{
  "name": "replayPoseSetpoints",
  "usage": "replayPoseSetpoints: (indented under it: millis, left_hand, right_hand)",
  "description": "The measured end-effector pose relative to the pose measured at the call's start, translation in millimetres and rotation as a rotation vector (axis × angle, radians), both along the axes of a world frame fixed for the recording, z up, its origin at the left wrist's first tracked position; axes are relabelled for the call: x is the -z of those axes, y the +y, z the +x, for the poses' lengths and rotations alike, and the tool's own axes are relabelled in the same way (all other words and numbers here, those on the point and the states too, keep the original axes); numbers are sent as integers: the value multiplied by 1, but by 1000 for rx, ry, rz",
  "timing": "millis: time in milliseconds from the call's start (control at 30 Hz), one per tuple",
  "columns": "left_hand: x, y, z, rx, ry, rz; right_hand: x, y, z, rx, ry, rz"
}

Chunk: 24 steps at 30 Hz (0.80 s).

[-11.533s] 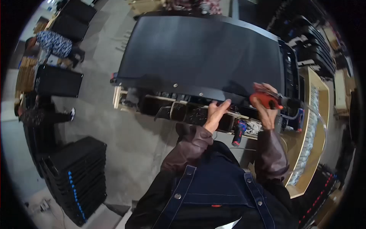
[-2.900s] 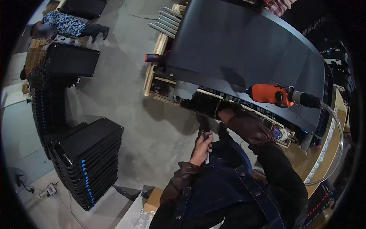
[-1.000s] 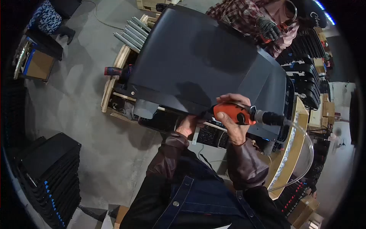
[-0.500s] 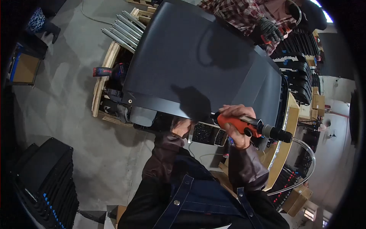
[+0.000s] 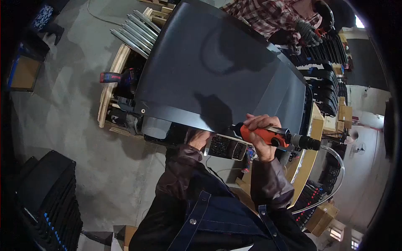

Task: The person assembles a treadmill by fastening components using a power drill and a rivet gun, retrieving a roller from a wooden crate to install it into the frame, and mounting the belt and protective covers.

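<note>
Head view: the right hand (image 5: pixel 264 151) clasps the orange power tool (image 5: pixel 263 134), its tip beside the black panel (image 5: pixel 192 67) ahead of both hands, while the left hand (image 5: pixel 199 139) reaches under the edge, grip unclear.

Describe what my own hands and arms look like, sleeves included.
Your left hand and right hand are bare, without gloves. Creased, slightly shiny dark brown sleeves that look like leather cover the forearms; above them are black upper sleeves. I see no markings.
</note>
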<state>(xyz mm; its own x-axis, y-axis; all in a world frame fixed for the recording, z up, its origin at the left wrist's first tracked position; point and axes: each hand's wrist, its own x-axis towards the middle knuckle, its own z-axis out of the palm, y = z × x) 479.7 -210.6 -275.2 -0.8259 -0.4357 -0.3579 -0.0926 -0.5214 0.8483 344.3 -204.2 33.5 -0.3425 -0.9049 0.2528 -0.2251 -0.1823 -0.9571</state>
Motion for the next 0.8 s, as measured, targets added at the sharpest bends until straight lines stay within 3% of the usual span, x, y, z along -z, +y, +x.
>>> replayPoseSetpoints:
  millis: [100, 167, 267, 300, 367, 433, 467, 500, 567, 600, 700, 767, 800]
  left_hand:
    - [11, 4, -8, -37, 10, -13]
    - [-14, -2, -2, -109, 4, -191]
    - [-57, -30, 7, -37, -109, -197]
    - [-24, -24, 1, -67, -51, -85]
    - [22, -12, -5, -68, 21, 103]
    - [-83, -34, 20, -16, -137, 313]
    - [-68, -23, 15, -104, -105, 286]
    - [-51, -8, 15, -184, -75, 260]
    - [-91, -11, 28, -358, -184, -290]
    - [-71, 2, 29, -468, -261, -591]
    - [-28, 12, 80, -155, -636, -572]
    - [-23, 8, 116, -470, -496, -948]
    - [-15, -2, 126, -480, -544, -915]
  right_hand:
    - [-6, 1, 0, -50, 3, -8]
    - [-13, 0, 3, -63, -49, 37]
    - [-17, 4, 1, -47, -4, 101]
    - [-11, 5, 0, -72, -68, 55]
    - [-19, 2, 6, -9, -100, 36]
    - [-7, -1, 33, 294, -125, -14]
    - [-4, 0, 47, 483, -90, 9]
    - [0, 0, 49, 471, -40, -46]
    - [-13, 8, 22, 228, 63, 62]
    - [-16, 8, 16, 167, -52, 39]
    - [-13, 5, 31, 305, -75, 19]
    - [-17, 7, 36, 192, 103, 55]
    - [-16, 8, 25, 95, 54, 39]
